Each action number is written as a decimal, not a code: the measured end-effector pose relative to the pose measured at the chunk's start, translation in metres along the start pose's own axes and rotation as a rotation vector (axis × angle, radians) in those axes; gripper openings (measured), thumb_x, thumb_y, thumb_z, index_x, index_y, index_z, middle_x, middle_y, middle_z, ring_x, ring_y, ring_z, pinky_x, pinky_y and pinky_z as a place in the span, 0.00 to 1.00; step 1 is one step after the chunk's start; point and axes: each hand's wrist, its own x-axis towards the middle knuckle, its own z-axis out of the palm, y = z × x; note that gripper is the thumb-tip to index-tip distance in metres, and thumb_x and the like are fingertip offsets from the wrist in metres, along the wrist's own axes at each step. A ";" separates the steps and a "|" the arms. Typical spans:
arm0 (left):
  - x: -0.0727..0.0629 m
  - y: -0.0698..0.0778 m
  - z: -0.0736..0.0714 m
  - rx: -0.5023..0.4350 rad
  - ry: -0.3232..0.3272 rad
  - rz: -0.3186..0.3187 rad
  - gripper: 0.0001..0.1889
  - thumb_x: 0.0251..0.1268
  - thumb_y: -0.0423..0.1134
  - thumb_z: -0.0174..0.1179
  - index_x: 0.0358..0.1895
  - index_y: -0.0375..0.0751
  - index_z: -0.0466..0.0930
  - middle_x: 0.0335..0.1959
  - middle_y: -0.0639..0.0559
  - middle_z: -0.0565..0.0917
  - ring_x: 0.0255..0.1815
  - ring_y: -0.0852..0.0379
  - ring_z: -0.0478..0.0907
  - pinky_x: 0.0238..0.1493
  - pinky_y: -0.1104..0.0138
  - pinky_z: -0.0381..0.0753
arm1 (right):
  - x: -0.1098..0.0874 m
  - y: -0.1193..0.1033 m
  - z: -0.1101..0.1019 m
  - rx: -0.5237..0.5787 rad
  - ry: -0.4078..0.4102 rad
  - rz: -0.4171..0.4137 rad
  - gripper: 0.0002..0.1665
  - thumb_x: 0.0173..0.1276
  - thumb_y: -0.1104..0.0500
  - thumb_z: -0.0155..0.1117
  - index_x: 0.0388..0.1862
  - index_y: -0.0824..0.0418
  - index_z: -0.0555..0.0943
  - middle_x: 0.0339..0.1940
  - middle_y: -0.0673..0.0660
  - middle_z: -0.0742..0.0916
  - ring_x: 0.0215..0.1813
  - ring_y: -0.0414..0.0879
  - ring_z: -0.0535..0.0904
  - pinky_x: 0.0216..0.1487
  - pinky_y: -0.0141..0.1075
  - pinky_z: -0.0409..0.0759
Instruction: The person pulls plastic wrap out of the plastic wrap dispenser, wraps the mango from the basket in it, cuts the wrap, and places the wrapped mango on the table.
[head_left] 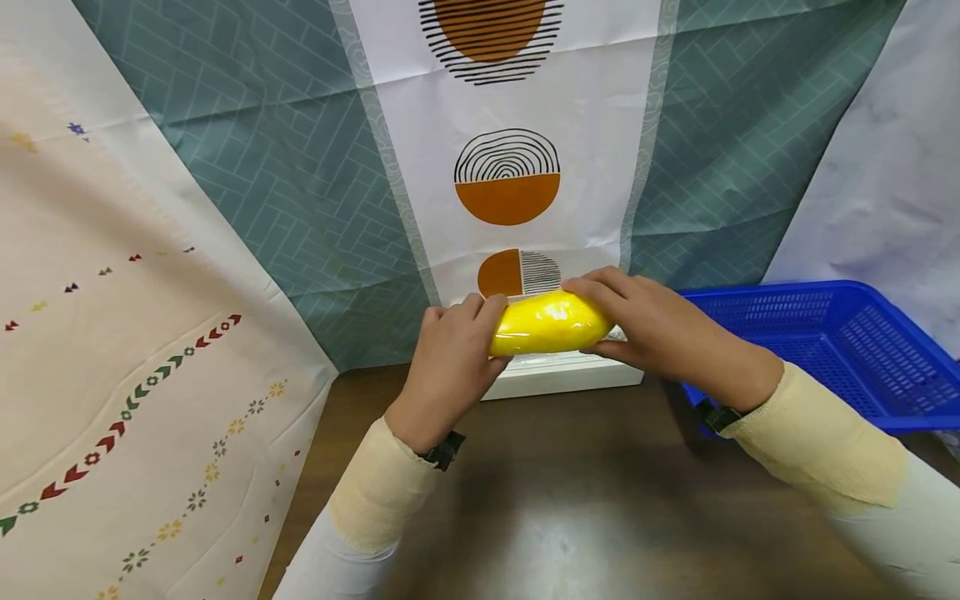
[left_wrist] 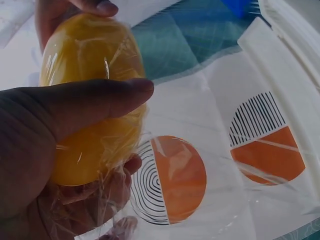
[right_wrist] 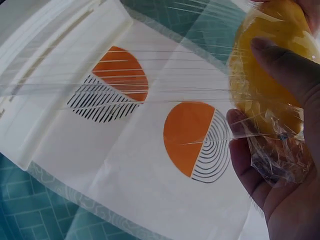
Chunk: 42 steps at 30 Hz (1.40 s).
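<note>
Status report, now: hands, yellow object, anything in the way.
Left hand and right hand gripping opposite ends. Yellow object held up, clear film around it. Film stretched toward white box, possible hindrance.

In the head view, the left grip (head_left: 452, 362) and right grip (head_left: 660, 333) partly hide the yellow object (head_left: 553, 323); the right edge crops the blue basket (head_left: 817, 350).
</note>
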 end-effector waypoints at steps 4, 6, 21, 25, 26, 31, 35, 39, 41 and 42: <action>-0.009 0.004 -0.001 0.024 -0.018 0.027 0.28 0.53 0.45 0.77 0.54 0.46 0.73 0.40 0.53 0.79 0.39 0.55 0.80 0.46 0.54 0.72 | -0.009 -0.007 0.001 -0.004 0.002 -0.007 0.47 0.49 0.60 0.85 0.68 0.59 0.71 0.56 0.57 0.82 0.48 0.52 0.82 0.49 0.47 0.86; -0.014 0.006 0.000 0.025 -0.038 0.028 0.28 0.52 0.45 0.78 0.54 0.46 0.73 0.39 0.53 0.79 0.39 0.56 0.80 0.45 0.56 0.72 | -0.013 -0.010 0.002 -0.004 -0.001 -0.013 0.47 0.49 0.59 0.85 0.67 0.59 0.72 0.55 0.57 0.82 0.47 0.51 0.82 0.48 0.45 0.86; -0.056 0.020 0.015 -0.013 -0.090 0.052 0.22 0.52 0.43 0.76 0.47 0.49 0.74 0.32 0.57 0.77 0.34 0.60 0.76 0.40 0.61 0.68 | -0.050 -0.032 0.025 0.022 -0.016 -0.049 0.46 0.47 0.54 0.85 0.64 0.60 0.74 0.51 0.54 0.83 0.41 0.43 0.82 0.44 0.39 0.86; -0.065 0.023 0.024 -0.041 -0.118 0.065 0.22 0.52 0.45 0.76 0.47 0.50 0.74 0.31 0.58 0.77 0.33 0.60 0.75 0.40 0.62 0.69 | -0.063 -0.037 0.030 0.027 -0.053 -0.011 0.45 0.48 0.51 0.85 0.64 0.58 0.74 0.51 0.52 0.83 0.42 0.41 0.81 0.45 0.38 0.86; -0.067 0.024 0.026 -0.049 -0.124 0.067 0.22 0.53 0.45 0.76 0.47 0.50 0.74 0.31 0.59 0.76 0.33 0.61 0.75 0.40 0.62 0.68 | -0.066 -0.038 0.032 0.031 -0.064 0.000 0.45 0.49 0.50 0.85 0.65 0.58 0.74 0.51 0.51 0.83 0.43 0.41 0.81 0.45 0.38 0.86; -0.076 0.028 0.035 -0.057 -0.167 0.078 0.25 0.53 0.50 0.77 0.51 0.50 0.75 0.35 0.58 0.79 0.36 0.60 0.76 0.38 0.63 0.68 | -0.078 -0.041 0.039 0.048 -0.102 0.023 0.46 0.49 0.49 0.84 0.66 0.56 0.74 0.52 0.48 0.82 0.43 0.38 0.80 0.46 0.37 0.86; -0.082 0.029 0.043 -0.051 -0.213 0.087 0.26 0.53 0.51 0.76 0.52 0.50 0.75 0.41 0.58 0.82 0.40 0.60 0.79 0.39 0.63 0.69 | -0.087 -0.043 0.045 0.048 -0.114 0.023 0.47 0.49 0.48 0.84 0.67 0.55 0.73 0.53 0.47 0.81 0.42 0.37 0.80 0.45 0.38 0.86; -0.087 0.029 0.051 -0.065 -0.253 0.099 0.25 0.53 0.49 0.76 0.52 0.51 0.75 0.43 0.58 0.83 0.41 0.61 0.80 0.40 0.64 0.70 | -0.095 -0.045 0.053 0.060 -0.124 0.023 0.47 0.51 0.47 0.83 0.67 0.55 0.73 0.54 0.47 0.81 0.43 0.38 0.81 0.46 0.39 0.86; -0.089 0.028 0.054 -0.077 -0.273 0.106 0.25 0.53 0.49 0.76 0.52 0.51 0.76 0.42 0.58 0.83 0.40 0.62 0.79 0.39 0.66 0.69 | -0.099 -0.046 0.057 0.073 -0.141 0.033 0.46 0.53 0.44 0.81 0.68 0.56 0.73 0.54 0.47 0.80 0.42 0.37 0.80 0.45 0.39 0.86; -0.090 0.027 0.056 -0.085 -0.284 0.109 0.25 0.53 0.48 0.76 0.52 0.51 0.76 0.42 0.58 0.82 0.40 0.62 0.79 0.38 0.66 0.68 | -0.101 -0.046 0.059 0.081 -0.151 0.041 0.45 0.55 0.42 0.80 0.68 0.55 0.72 0.54 0.47 0.80 0.42 0.37 0.80 0.45 0.39 0.86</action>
